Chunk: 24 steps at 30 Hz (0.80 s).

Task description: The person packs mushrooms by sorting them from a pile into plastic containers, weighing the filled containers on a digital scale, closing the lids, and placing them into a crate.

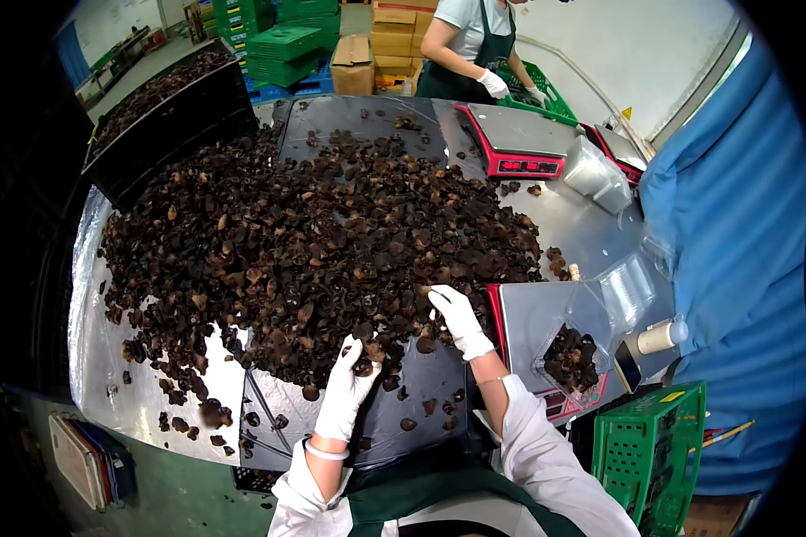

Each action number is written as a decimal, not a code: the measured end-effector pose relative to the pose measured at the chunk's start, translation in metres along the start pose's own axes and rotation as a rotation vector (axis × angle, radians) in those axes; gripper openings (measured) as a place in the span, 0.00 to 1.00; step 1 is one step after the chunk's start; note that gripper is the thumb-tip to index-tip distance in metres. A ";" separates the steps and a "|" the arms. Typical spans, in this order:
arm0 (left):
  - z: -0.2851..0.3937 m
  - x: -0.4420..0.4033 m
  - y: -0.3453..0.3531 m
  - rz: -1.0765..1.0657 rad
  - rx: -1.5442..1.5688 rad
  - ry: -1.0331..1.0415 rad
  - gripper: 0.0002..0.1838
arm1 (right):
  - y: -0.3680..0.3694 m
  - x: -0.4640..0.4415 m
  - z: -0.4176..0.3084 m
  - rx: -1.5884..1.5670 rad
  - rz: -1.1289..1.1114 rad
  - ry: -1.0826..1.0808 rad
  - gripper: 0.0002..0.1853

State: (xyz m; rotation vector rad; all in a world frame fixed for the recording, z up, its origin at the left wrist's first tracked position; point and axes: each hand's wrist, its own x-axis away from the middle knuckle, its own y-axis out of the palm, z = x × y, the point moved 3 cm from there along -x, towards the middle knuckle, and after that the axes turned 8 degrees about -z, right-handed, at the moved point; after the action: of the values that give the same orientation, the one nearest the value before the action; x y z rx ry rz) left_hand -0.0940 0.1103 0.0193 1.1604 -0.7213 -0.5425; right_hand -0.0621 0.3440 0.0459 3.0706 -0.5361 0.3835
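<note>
Some mushroom pieces (365, 360) are grasped in the left hand (346, 394); whether any are gripped by the right hand (458, 320), at the heap (322, 237), cannot be told. Towards eleven o'clock the heap is spread across the surface (566, 224); at four o'clock a loaded clear tub (571, 360) is carried by a scale (518, 311).

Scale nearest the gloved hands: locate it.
In the head view, the scale is right of centre, between the right hand and the lower-right green crate.
</note>
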 end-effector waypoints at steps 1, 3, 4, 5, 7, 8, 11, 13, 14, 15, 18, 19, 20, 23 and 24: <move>-0.002 -0.001 0.001 0.004 0.023 -0.011 0.12 | 0.002 0.009 -0.005 -0.112 -0.031 -0.043 0.11; -0.007 -0.002 0.010 0.005 0.039 -0.042 0.12 | 0.006 0.028 -0.009 -0.418 -0.090 -0.027 0.12; -0.010 -0.003 0.018 -0.005 0.035 -0.042 0.12 | 0.007 0.035 -0.008 -0.478 -0.090 -0.035 0.11; -0.014 -0.004 0.024 -0.016 0.031 -0.040 0.12 | 0.008 0.044 -0.009 -0.634 -0.135 0.020 0.11; -0.023 -0.005 0.030 -0.030 0.049 -0.069 0.12 | 0.011 0.061 -0.014 -0.804 -0.154 0.036 0.12; -0.026 -0.005 0.033 -0.044 0.071 -0.083 0.12 | 0.010 0.069 -0.015 -0.843 -0.190 0.057 0.13; -0.039 -0.006 0.050 -0.022 0.048 -0.023 0.14 | 0.015 0.089 -0.006 -0.818 -0.164 0.107 0.13; -0.049 -0.007 0.064 -0.066 -0.011 -0.001 0.12 | 0.017 0.102 -0.008 -0.820 -0.152 0.066 0.13; -0.053 -0.005 0.072 -0.057 -0.153 0.042 0.12 | 0.017 0.109 -0.012 -0.808 -0.100 0.050 0.14; -0.058 -0.005 0.079 -0.050 -0.293 0.087 0.11 | 0.017 0.116 -0.019 -0.795 -0.048 0.035 0.14; -0.085 -0.005 0.094 -0.072 -0.492 0.108 0.10 | -0.003 0.135 -0.024 -0.645 -0.037 -0.086 0.16; -0.094 -0.007 0.102 -0.093 -0.585 0.106 0.10 | -0.011 0.140 -0.028 -0.542 0.006 -0.144 0.16; -0.105 -0.008 0.111 -0.071 -0.601 0.081 0.10 | -0.023 0.147 -0.031 -0.488 0.094 -0.164 0.16; -0.143 -0.009 0.146 -0.092 -0.480 -0.032 0.10 | -0.070 0.171 -0.037 -0.407 0.245 -0.181 0.10; -0.154 -0.012 0.154 -0.131 -0.431 -0.078 0.11 | -0.086 0.185 -0.047 -0.499 0.230 -0.155 0.09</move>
State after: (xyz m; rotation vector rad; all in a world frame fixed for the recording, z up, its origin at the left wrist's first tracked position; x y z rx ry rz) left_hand 0.0168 0.2635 0.1278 0.7889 -0.5605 -0.8130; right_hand 0.1244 0.3654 0.1393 2.5741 -0.8457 0.0018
